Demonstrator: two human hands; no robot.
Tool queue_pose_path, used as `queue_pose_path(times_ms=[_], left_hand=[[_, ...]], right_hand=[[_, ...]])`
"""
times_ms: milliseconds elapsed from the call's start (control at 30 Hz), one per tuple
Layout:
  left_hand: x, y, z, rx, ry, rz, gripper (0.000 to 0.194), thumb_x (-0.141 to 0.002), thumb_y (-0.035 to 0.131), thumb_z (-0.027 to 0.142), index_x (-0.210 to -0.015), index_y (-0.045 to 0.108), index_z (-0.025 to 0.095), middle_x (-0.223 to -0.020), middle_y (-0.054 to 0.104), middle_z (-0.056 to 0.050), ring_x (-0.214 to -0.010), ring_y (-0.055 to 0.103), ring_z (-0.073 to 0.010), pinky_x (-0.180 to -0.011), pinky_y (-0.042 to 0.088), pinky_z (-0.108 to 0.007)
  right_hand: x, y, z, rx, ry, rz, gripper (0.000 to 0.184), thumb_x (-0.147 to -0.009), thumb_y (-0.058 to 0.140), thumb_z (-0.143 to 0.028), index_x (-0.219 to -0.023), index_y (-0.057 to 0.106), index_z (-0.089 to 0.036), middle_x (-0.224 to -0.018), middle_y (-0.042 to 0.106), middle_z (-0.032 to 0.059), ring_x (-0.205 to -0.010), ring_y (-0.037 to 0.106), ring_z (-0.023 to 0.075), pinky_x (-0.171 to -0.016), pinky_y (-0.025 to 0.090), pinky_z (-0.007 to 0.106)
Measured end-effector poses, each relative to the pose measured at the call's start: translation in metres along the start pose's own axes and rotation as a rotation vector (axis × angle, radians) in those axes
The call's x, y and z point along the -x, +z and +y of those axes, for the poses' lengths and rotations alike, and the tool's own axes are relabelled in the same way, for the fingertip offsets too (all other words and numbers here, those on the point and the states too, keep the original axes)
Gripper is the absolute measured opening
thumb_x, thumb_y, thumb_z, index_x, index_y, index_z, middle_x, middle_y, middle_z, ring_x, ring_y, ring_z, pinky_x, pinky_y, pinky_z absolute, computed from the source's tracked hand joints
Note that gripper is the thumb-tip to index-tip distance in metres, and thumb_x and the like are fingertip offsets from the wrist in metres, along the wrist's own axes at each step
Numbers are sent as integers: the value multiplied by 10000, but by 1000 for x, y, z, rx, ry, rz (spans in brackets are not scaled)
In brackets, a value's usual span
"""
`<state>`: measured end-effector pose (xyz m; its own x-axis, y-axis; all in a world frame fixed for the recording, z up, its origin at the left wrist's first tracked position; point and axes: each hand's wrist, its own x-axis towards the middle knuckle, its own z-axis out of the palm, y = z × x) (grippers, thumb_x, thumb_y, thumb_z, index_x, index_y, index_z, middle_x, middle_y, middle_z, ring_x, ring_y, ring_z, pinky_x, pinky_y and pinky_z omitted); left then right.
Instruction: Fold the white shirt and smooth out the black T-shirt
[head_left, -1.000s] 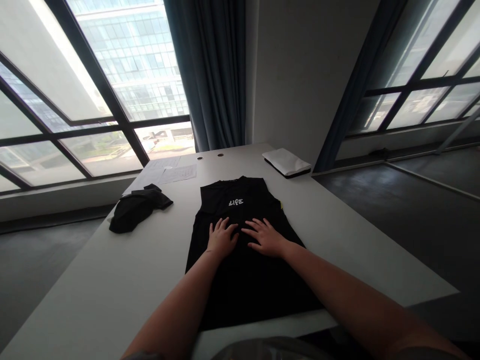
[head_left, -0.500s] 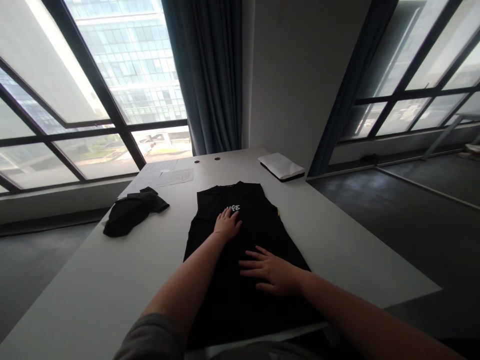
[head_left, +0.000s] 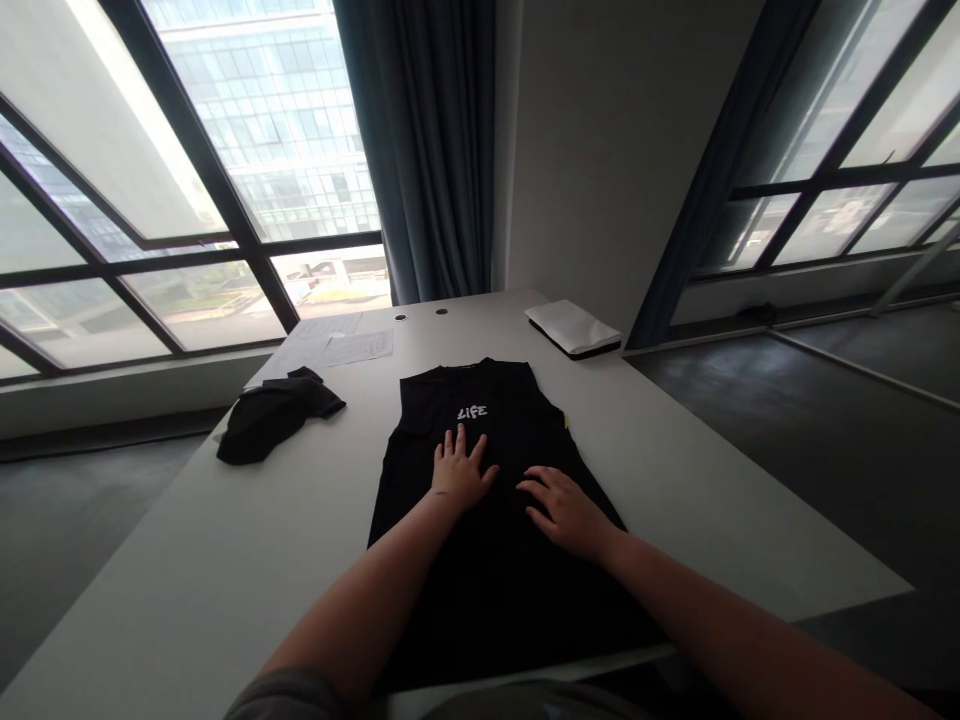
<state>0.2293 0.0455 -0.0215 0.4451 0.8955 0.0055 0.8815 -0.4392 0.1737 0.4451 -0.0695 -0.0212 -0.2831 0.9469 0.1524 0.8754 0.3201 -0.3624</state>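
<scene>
A black sleeveless shirt (head_left: 487, 560) with white "LIFE" lettering lies flat on the white table (head_left: 225, 560), its neck pointing away from me. My left hand (head_left: 459, 470) rests flat on the shirt just below the lettering, fingers spread. My right hand (head_left: 564, 512) lies flat on the shirt to the right and a little nearer to me, fingers stretched out. Neither hand holds anything.
A crumpled black garment (head_left: 274, 418) sits at the table's left edge. Paper sheets (head_left: 337, 345) lie at the far left. A folded white cloth on something dark (head_left: 574, 327) sits at the far right corner. Windows and a dark curtain (head_left: 420, 150) stand behind the table.
My left hand slid back toward me off the lettering, which now shows in full. My right hand moved forward and to the right across the shirt.
</scene>
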Motion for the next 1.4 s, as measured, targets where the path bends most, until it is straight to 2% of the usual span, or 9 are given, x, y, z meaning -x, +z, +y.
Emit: queue_pose_path(times_ms=[100, 167, 300, 400, 567, 733, 967, 1200, 1400], left_hand=[[-15, -3, -3, -2, -43, 23, 775, -1014, 391, 607, -1654, 341, 173, -1739, 240, -149, -1617, 179, -322, -1289, 180, -513], [-20, -3, -4, -2, -43, 8, 766, -1018, 363, 599, -1647, 353, 163, -1730, 269, -147, -1612, 205, -305, -1300, 140, -519], [-17, 2, -5, -5, -115, -2, 779, -1001, 341, 653, -1659, 340, 235, -1747, 235, -101, -1610, 161, -391, -1284, 111, -615], [-8, 5, -6, -10, -192, -12, 804, -995, 331, 674, -1668, 318, 234, -1753, 199, -107, -1605, 133, -434, -1270, 123, -644], [10, 1, -18, -23, -246, -18, 775, -1000, 309, 679, -1665, 324, 282, -1753, 201, -66, -1601, 148, -440, -1252, 141, -681], [46, -10, -48, -67, -293, -51, 736, -1025, 315, 625, -1669, 318, 270, -1752, 194, -57, -1603, 166, -418, -1271, 181, -622], [100, -5, -87, -95, -285, 19, 674, -1035, 357, 550, -1666, 320, 317, -1744, 228, -17, -1616, 191, -312, -1294, 202, -556], [104, -10, -85, -81, -298, -5, 685, -1035, 367, 544, -1661, 345, 267, -1743, 219, -30, -1615, 191, -318, -1303, 198, -540], [110, -12, -88, -77, -299, 2, 680, -1034, 380, 537, -1658, 351, 267, -1741, 231, -37, -1614, 197, -310, -1307, 206, -515]], right_hand=[[3, -1, -1, 22, 1, -21, 438, -964, 551, -327, -1371, 675, -224, -1479, 562, 134, -1393, 493, 307, -1227, 365, 494], [4, -1, 2, 24, -2, -29, 444, -970, 546, -343, -1382, 671, -238, -1491, 559, 127, -1402, 490, 307, -1228, 365, 494], [-12, -1, 11, 65, -4, -17, 469, -976, 538, -370, -1406, 661, -226, -1518, 546, 137, -1431, 478, 310, -1266, 291, 522], [-51, -2, 13, 114, 1, -13, 528, -982, 514, -365, -1477, 608, -209, -1569, 510, 152, -1504, 397, 328, -1278, 234, 554], [-141, 9, -1, 140, -4, -97, 622, -1007, 490, -403, -1591, 478, -189, -1696, 349, 149, -1589, 246, 322, -1288, 184, 515], [-190, 33, -16, 146, -19, -263, 669, -1043, 383, -553, -1660, 337, -296, -1759, 174, 68, -1613, 123, 383, -1263, 107, 654], [-176, 50, -31, 137, -134, -276, 726, -1029, 381, -618, -1674, 290, -295, -1758, 140, 74, -1616, 87, 387, -1254, 34, 690], [-152, 53, -45, 130, -179, -282, 737, -1030, 403, -620, -1673, 297, -278, -1753, 135, 111, -1619, 112, 350, -1277, 63, 631], [-141, 47, -48, 110, -194, -317, 723, -1024, 429, -622, -1666, 313, -310, -1753, 134, 99, -1619, 87, 365, -1266, 56, 656]])
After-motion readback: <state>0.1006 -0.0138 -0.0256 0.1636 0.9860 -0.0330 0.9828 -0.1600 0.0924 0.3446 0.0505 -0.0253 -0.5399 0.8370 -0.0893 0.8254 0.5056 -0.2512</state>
